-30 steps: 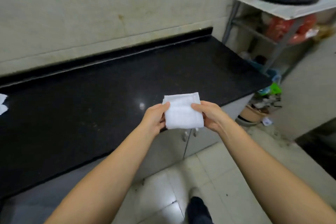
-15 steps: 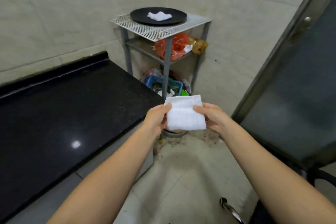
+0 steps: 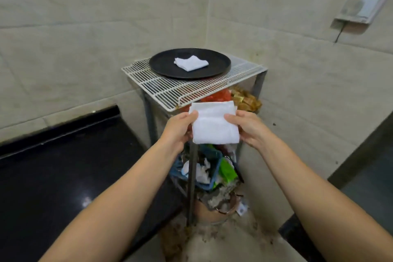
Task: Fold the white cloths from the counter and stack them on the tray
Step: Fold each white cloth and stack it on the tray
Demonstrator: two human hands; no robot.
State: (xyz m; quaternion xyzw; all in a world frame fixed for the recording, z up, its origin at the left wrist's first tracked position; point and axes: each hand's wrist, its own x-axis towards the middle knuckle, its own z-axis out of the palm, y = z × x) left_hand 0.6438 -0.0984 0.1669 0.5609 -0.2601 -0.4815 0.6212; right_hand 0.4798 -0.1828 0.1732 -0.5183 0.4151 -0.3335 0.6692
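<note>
A folded white cloth (image 3: 213, 125) hangs in the air in front of me. My left hand (image 3: 180, 128) pinches its left edge and my right hand (image 3: 246, 127) pinches its right edge. Beyond it, a round black tray (image 3: 165, 67) lies on a white wire rack (image 3: 170, 89) in the corner. One folded white cloth (image 3: 190, 63) lies on the tray. The held cloth is lower than the rack's top and just in front of its near edge.
The black counter (image 3: 53, 168) runs along the left wall. Red and brown bags sit on the rack's lower shelf (image 3: 244, 99). A blue basket of rubbish (image 3: 210, 170) and a pot (image 3: 214, 212) stand underneath. A dark door (image 3: 365, 178) is at the right.
The view has swung right from the counter to face the rack head on. Both hands carried the folded cloth closer to the rack and tray, grip unchanged.
</note>
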